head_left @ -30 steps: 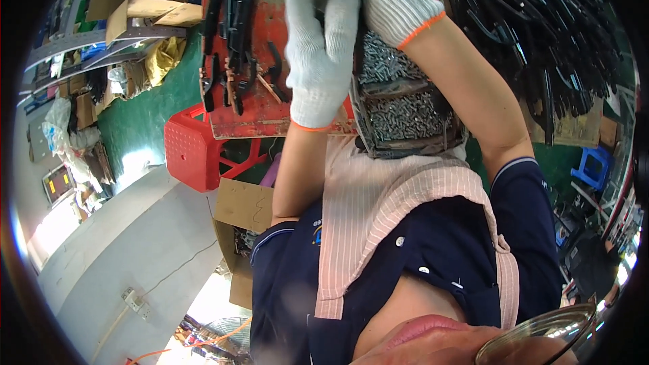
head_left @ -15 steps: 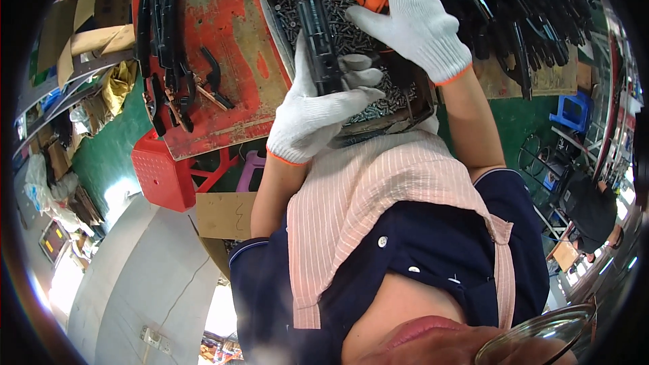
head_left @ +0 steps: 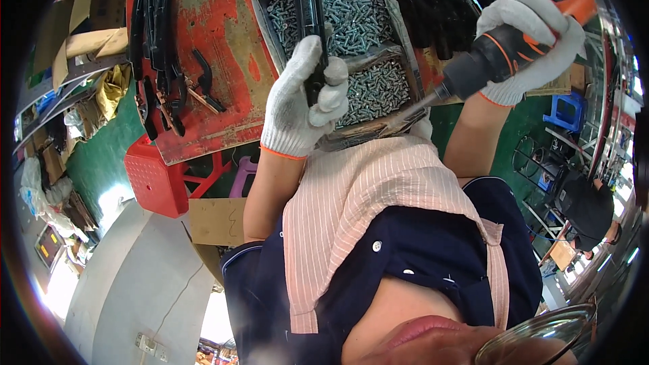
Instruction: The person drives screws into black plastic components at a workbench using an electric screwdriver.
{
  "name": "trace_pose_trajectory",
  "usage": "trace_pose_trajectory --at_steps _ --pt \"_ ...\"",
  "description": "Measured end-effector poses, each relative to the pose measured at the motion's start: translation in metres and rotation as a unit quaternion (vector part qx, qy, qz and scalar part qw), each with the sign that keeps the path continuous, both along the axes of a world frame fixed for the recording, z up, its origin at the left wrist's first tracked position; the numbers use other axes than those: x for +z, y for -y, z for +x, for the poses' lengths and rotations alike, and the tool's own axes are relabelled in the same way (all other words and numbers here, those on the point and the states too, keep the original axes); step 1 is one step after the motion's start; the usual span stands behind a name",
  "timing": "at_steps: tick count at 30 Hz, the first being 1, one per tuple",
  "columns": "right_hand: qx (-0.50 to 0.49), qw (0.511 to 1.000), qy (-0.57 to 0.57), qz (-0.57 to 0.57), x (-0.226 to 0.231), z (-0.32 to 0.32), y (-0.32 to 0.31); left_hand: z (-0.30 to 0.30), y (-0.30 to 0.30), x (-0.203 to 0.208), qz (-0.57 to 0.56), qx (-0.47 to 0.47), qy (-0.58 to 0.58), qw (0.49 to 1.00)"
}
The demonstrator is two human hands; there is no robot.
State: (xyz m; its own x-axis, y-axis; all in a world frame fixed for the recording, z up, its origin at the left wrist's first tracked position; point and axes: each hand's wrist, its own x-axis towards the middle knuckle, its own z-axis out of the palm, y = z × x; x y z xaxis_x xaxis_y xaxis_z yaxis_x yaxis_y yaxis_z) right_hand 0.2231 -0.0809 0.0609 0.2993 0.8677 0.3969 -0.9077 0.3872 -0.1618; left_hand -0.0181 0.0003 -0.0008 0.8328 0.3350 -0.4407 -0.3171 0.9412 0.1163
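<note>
At the chipped red desk (head_left: 223,34), the left hand (head_left: 294,111) wraps its grip around the lower end of a glossy black bar (head_left: 308,7), over a tray (head_left: 261,17) of loose metal screws (head_left: 351,17). The bar looks stiff, slick, fairly light; hold its shaft. Rightmost, a probably heavier drill (head_left: 480,64) fills the right hand's (head_left: 524,17) grip.

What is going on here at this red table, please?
A person wearing white gloves holds a long black part in the left hand, over a box of loose screws. The right hand grips an orange-and-black power driver, its bit pointing toward the box's near edge, apart from that part. More black parts lie on the worn red table.
</note>
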Motion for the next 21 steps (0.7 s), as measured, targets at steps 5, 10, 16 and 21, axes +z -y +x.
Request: trace_pose_trajectory --at_steps 5,10,16,21 --pt "-0.405 0.886 0.185 -0.128 -0.005 -0.031 -0.006 0.012 0.006 0.007 0.167 -0.041 -0.135 0.976" --pt "-0.415 0.852 0.230 -0.224 -0.039 -0.036 0.002 0.017 0.007 0.010 0.201 -0.013 -0.199 0.959" --pt "-0.482 0.806 0.226 -0.258 -0.049 -0.028 -0.009 0.013 0.001 0.000 0.163 -0.037 -0.159 0.973" --pt "-0.414 0.865 0.216 -0.185 -0.046 -0.028 -0.002 0.014 0.003 -0.002 0.149 -0.014 -0.134 0.980"
